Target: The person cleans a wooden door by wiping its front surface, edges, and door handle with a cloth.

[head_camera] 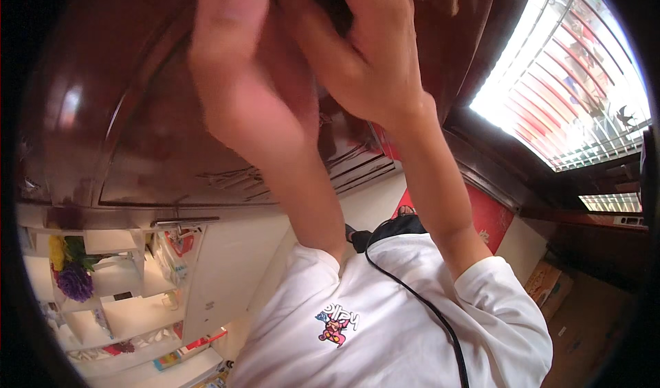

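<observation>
My left hand (242, 78) is raised in front of a dark reddish-brown varnished wooden door (149, 145). Its thumb points toward the top of the view, and the upper edge cuts off its fingertips. Close beside it, my right hand (374, 53) has its thumb and fingers bent toward the left hand. A dark gap shows between the right thumb and fingers. The left hand is blurred, and whether either hand grips anything is hidden. Carved lines and framed panels mark the glossy door behind both wrists.
A bright barred window (567, 84) lies to the right. White shelves (129, 310) at lower left hold purple flowers (75, 282) and small items. A metal handle (185, 221) sits near the door's edge. A black cable (412, 287) runs down my shirt; a red mat (495, 212) covers some floor.
</observation>
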Motion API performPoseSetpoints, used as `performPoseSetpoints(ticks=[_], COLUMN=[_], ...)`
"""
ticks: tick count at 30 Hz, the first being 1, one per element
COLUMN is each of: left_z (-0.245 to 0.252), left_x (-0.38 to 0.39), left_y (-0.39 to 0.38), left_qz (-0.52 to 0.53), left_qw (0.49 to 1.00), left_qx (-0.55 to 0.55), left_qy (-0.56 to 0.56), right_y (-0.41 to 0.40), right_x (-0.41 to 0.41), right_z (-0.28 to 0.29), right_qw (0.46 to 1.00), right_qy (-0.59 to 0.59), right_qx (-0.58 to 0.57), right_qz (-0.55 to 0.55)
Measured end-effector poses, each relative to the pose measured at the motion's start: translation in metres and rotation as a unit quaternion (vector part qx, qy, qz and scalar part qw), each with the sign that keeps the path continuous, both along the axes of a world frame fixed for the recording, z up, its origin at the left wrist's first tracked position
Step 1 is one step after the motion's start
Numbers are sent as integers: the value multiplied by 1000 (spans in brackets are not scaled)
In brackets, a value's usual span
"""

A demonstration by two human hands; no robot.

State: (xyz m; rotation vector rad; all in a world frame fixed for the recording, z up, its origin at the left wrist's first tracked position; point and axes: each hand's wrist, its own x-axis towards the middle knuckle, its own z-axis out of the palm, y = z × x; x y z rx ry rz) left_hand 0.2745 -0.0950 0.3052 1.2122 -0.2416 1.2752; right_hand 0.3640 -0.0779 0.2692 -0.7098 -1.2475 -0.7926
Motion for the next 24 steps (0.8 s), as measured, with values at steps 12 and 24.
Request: performPoseSetpoints(ticks=[12, 24], left_z=[-139, -289], left_x=[-13, -25], left_y=[21, 19], left_qz=[101, 162], left_qw=[982, 933], left_qx=[-105, -231], left_qy=[121, 223], right_y=[-37, -43], right_x=[-18, -34], right_z=[-117, -257], right_qw=[942, 873], right_qy=[260, 439], right_qx=[-163, -195], right_qz=[136, 86])
